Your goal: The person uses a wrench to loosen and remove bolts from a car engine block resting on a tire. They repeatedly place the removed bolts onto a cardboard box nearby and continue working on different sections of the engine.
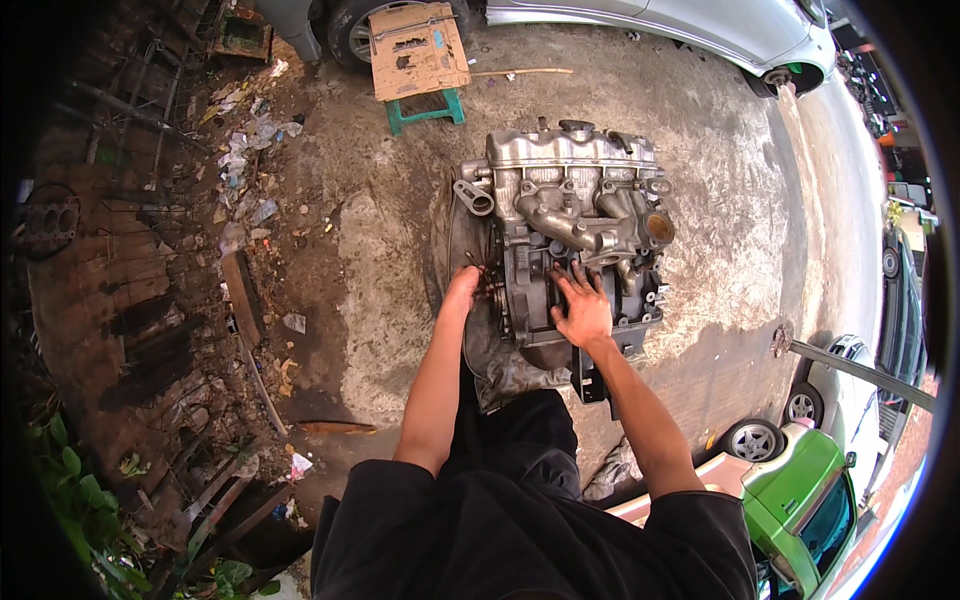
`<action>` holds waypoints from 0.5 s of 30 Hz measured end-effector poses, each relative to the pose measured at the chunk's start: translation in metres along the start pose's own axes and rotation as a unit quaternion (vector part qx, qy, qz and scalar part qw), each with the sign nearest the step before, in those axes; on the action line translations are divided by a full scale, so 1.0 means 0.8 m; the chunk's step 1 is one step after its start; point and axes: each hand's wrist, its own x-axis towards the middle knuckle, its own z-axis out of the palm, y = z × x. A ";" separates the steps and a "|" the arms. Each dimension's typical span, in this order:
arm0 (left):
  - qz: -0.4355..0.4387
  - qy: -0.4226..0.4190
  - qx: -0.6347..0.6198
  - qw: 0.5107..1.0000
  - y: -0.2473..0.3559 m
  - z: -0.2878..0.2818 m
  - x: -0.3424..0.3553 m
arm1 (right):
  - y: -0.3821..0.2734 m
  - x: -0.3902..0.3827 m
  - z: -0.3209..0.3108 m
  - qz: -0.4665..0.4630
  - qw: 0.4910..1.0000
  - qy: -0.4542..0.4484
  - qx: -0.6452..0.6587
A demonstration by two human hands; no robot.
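Note:
A metal car engine (575, 235) stands on the ground in front of me, on a dark, dirty cloth (462, 345). Its upper part is silvery, with curved manifold pipes (560, 222) on the side toward me; the block below is dark. My right hand (583, 308) lies on the block with its fingers spread, holding nothing. At the engine's left end is my left hand (463, 287); its fingers reach toward the parts there and are mostly hidden, so what they touch or hold does not show. A dark bracket (590, 383) sticks out at the engine's near side.
Beyond the engine, a green stool (428, 107) carries a cardboard sheet (415, 50) with tools on it. A silver car (680, 25) stands behind. Rubble and litter (250, 160) lie along the left. A green vehicle (800, 490) is at the lower right, near a metal post (860, 372).

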 end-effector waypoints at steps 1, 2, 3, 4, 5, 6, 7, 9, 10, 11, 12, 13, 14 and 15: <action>0.010 0.047 0.023 0.999 -0.001 -0.003 -0.002 | 0.000 0.000 0.000 0.000 1.000 0.000 0.001; 0.020 0.093 0.047 0.994 -0.001 -0.005 -0.006 | 0.000 0.000 0.000 -0.001 1.000 0.004 0.004; 0.029 0.138 0.071 0.987 -0.002 -0.005 -0.012 | 0.001 0.000 0.000 0.001 1.000 0.001 0.003; 0.075 0.121 0.051 0.988 -0.004 -0.006 -0.021 | 0.001 0.000 0.000 0.000 1.000 0.001 0.003; 0.121 0.104 0.030 0.987 -0.009 -0.007 -0.032 | 0.001 0.000 0.000 -0.001 1.000 0.002 0.002; 0.165 0.086 0.005 0.983 -0.014 -0.010 -0.045 | 0.000 -0.001 0.001 -0.001 1.000 0.002 0.003; 0.202 0.103 0.006 0.974 -0.020 -0.006 -0.056 | 0.000 -0.001 0.001 -0.002 1.000 0.003 0.003; 0.278 0.088 0.029 0.956 -0.029 -0.001 -0.074 | 0.000 -0.001 0.001 -0.002 1.000 0.005 0.003; 0.296 0.073 0.029 0.952 -0.034 0.001 -0.081 | 0.000 -0.001 0.001 -0.001 1.000 0.004 0.003; 0.336 0.102 0.111 0.930 -0.039 0.002 -0.089 | 0.001 -0.001 0.001 -0.002 1.000 0.006 -0.003; 0.374 0.105 0.128 0.913 -0.042 0.005 -0.095 | 0.001 -0.001 0.001 -0.002 1.000 0.006 -0.001; 0.389 0.104 0.137 0.905 -0.046 0.008 -0.100 | 0.001 -0.001 0.001 -0.004 1.000 0.009 -0.004; 0.367 0.096 0.138 0.915 -0.048 0.010 -0.104 | 0.001 -0.001 0.001 -0.007 1.000 0.012 -0.007; 0.391 0.124 0.192 0.892 -0.050 0.010 -0.109 | 0.001 -0.001 0.002 -0.007 1.000 0.011 -0.009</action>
